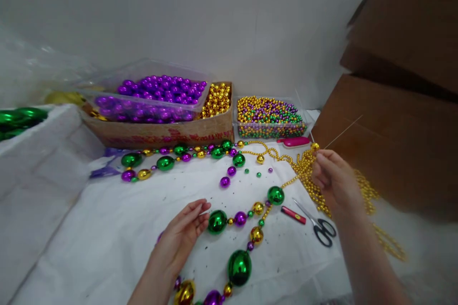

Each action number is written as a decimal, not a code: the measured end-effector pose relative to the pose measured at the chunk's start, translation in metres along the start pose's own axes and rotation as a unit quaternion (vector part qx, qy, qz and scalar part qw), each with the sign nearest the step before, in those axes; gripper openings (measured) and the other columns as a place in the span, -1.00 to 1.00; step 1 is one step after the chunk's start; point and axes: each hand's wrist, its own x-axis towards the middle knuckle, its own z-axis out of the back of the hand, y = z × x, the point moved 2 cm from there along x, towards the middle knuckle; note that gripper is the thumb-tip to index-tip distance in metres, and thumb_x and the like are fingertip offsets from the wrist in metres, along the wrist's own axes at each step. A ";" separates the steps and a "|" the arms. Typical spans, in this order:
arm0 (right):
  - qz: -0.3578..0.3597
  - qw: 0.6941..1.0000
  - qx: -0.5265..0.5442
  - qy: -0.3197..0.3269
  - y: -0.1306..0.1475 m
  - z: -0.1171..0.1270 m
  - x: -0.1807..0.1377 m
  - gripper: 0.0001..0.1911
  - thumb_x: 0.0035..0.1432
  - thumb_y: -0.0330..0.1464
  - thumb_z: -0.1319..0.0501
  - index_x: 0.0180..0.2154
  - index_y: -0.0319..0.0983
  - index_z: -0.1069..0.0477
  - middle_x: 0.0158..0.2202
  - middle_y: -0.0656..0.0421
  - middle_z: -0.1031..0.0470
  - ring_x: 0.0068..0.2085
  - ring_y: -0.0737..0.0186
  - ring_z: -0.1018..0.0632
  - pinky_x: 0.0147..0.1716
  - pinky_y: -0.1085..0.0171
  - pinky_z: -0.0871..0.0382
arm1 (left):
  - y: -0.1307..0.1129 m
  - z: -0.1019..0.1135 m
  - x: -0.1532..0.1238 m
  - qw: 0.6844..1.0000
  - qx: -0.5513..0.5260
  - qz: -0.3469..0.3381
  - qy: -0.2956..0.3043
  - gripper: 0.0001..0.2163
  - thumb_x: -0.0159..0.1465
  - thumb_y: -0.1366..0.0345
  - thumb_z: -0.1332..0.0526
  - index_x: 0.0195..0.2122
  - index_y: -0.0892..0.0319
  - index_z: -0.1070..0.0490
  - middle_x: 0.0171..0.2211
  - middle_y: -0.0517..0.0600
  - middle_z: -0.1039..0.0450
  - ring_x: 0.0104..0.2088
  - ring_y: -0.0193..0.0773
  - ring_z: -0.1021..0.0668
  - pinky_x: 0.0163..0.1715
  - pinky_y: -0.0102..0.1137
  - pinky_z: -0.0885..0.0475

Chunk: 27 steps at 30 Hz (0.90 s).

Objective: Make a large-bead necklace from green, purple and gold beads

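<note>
In my right hand (336,178) a small gold bead (315,146) is pinched between thumb and fingertips. Thin clear cord stretches out on both sides of it. My left hand (186,228) hovers over the white cloth with loosely curled fingers, and I see nothing held in it. Its fingertips come close to a large green bead (217,222) on a bead necklace (239,267) of green, gold and purple beads; whether they touch is unclear. Part of that necklace passes behind my left wrist. Loose purple beads (225,182) and a gold bead (260,159) lie farther back.
Scissors (322,231), a red lighter (293,215) and a pink-handled tool (296,141) lie near gold bead strands (304,171). Behind are a purple-bead tub (153,97), a mixed-bead tub (272,126) and another necklace (165,163). Cardboard boxes (393,143) stand right.
</note>
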 end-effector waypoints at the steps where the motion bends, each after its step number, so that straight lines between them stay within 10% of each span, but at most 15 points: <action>1: 0.009 1.000 0.003 0.001 0.005 -0.003 0.005 -0.93 0.09 -0.39 -0.26 -0.35 -0.23 -0.39 -0.65 0.33 -0.24 -0.67 0.50 -0.08 -0.75 0.49 0.03 | 0.001 0.001 0.001 1.000 0.000 0.004 -0.002 -0.83 0.15 0.56 -0.19 -0.26 0.28 -0.47 -0.26 0.09 -0.51 -0.41 -0.32 -0.55 -0.42 -0.46 -0.51; 13: -0.091 0.994 0.012 -0.054 -0.037 0.018 -0.033 -0.89 0.07 -0.37 -0.30 -0.34 -0.23 -0.40 -0.63 0.31 -0.25 -0.65 0.51 -0.11 -0.74 0.52 0.01 | 0.002 0.008 0.004 1.000 0.019 -0.004 0.011 -0.86 0.13 0.45 -0.24 -0.25 0.26 -0.44 -0.27 0.06 -0.49 -0.42 -0.37 -0.52 -0.40 -0.48 -0.45; 20: -0.188 0.977 0.025 -0.093 -0.074 0.036 -0.074 -0.81 0.04 -0.28 -0.33 -0.31 -0.23 -0.42 -0.64 0.34 -0.18 -0.65 0.53 -0.06 -0.73 0.53 0.00 | -0.007 -0.030 0.068 0.928 0.354 -0.119 -0.001 -0.84 0.13 0.28 -0.20 -0.28 0.20 -0.39 -0.22 0.06 -0.44 -0.32 -0.24 -0.49 -0.34 -0.38 -0.38; 27: -0.234 0.971 -0.003 -0.047 -0.092 0.034 -0.094 -0.75 0.07 -0.19 -0.30 -0.34 -0.23 -0.37 -0.65 0.34 -0.18 -0.66 0.54 -0.03 -0.74 0.51 0.12 | 0.007 -0.052 0.115 0.923 0.369 -0.114 0.000 -0.80 -0.11 0.42 -0.37 -0.49 0.18 -0.36 -0.29 0.02 -0.40 -0.11 -0.09 -0.43 -0.15 -0.34 -0.33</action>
